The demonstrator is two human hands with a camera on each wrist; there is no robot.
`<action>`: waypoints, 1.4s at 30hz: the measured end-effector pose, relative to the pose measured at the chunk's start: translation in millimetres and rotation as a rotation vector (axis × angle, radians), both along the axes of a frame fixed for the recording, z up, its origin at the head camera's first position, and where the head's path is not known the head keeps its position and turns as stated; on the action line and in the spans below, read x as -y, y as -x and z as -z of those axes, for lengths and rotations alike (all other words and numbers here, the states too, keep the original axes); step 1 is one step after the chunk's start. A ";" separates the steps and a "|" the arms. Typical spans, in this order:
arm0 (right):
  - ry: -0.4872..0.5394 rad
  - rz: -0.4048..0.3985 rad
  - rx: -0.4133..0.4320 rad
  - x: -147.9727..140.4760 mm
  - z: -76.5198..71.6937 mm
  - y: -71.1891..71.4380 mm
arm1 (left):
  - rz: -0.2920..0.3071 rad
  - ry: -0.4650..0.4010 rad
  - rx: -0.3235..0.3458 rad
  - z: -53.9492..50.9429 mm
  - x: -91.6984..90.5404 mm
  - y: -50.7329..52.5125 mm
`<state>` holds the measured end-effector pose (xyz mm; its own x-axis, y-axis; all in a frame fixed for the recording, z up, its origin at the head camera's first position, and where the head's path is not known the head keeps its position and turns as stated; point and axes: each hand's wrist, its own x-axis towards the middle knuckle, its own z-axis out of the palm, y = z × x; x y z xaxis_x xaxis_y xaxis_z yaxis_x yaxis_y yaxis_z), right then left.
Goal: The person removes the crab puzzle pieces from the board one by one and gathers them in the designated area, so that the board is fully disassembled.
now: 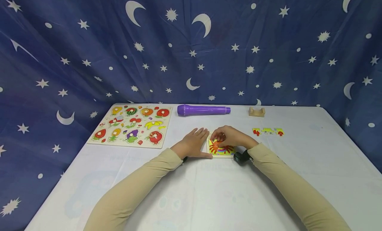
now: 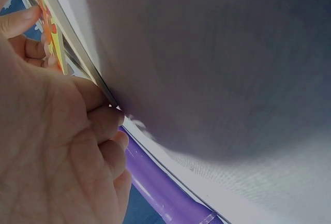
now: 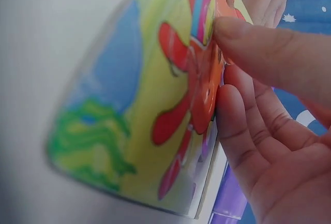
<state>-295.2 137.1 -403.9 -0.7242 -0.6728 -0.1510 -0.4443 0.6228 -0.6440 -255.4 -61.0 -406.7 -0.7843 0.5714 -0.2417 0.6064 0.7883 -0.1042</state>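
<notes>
A small picture puzzle board (image 1: 222,151) with an orange-red crab on yellow lies in front of me. My left hand (image 1: 192,144) rests at its left side, fingers extended and thumb spread along the near corner. In the left wrist view its fingertips touch the board's edge. Over the board, my right hand (image 1: 232,137) pinches an orange puzzle piece (image 3: 207,87) between thumb and fingers, as the right wrist view shows. This piece lies on or just over the crab picture; I cannot tell whether it is seated. Three loose puzzle pieces (image 1: 268,131) sit in a row to the right.
A larger fruit puzzle board (image 1: 166,127) with knobbed pieces lies at the back left. Near the back edge are a purple microphone-shaped toy (image 1: 206,110) and a small wooden holder (image 1: 256,112). Behind the white table (image 1: 191,198) hangs a blue star-and-moon curtain (image 1: 226,72).
</notes>
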 end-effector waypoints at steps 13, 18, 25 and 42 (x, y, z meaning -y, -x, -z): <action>-0.014 0.004 -0.035 1.9 -4.3 -2.6 | 0.000 -0.011 0.002 -0.2 -0.7 -0.2; -0.023 0.003 -0.028 2.0 -4.1 -2.2 | -0.003 -0.010 0.003 -0.3 -0.6 -0.3; -0.021 -0.010 -0.016 0.7 -2.7 -0.7 | 0.001 -0.013 -0.001 -1.2 -0.4 -0.9; -0.045 -0.005 -0.006 4.9 -3.6 -2.3 | 0.002 0.010 0.001 1.2 -0.5 0.8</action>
<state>-292.9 132.2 -400.3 -0.7221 -0.6688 -0.1766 -0.4510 0.6488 -0.6130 -256.2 -60.5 -407.9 -0.7832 0.5702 -0.2479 0.6077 0.7863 -0.1116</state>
